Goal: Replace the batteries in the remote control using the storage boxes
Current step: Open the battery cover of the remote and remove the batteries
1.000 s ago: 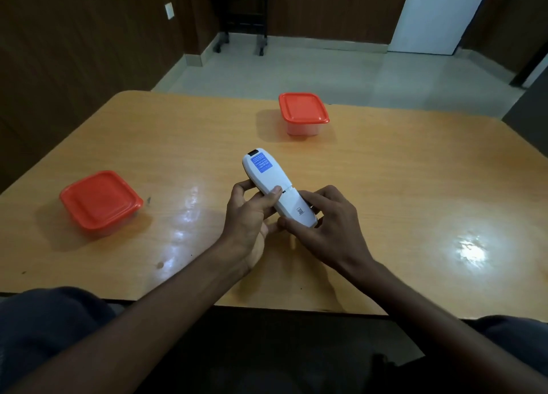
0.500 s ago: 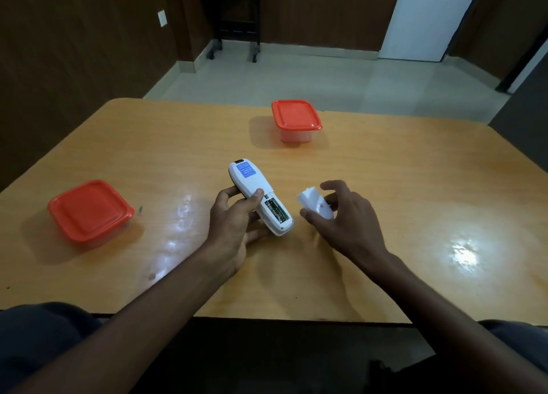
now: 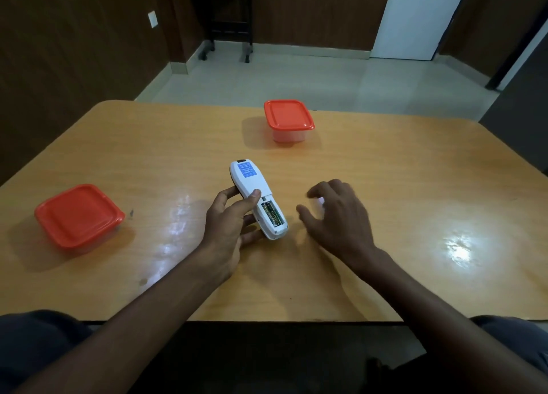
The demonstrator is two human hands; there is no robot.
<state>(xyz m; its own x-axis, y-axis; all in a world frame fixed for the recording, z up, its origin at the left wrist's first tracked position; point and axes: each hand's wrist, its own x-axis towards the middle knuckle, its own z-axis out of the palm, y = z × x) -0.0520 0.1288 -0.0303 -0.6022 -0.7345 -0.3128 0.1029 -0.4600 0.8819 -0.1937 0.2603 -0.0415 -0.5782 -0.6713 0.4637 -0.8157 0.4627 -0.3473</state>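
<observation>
gripping the remote (image 3: 252, 190) back-up, the left hand (image 3: 229, 221) pinches it; right hand (image 3: 338, 215) hovers, fingers spread.

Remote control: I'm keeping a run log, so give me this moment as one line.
stage: cover off | left hand: holds remote control, batteries exposed | right hand: over battery cover on table | storage boxes: lidded

A blue label (image 3: 247, 169) is showing on the back of the remote control (image 3: 255, 195), beyond the left hand's (image 3: 229, 218) thumb; its print is staying too small to read.
</observation>
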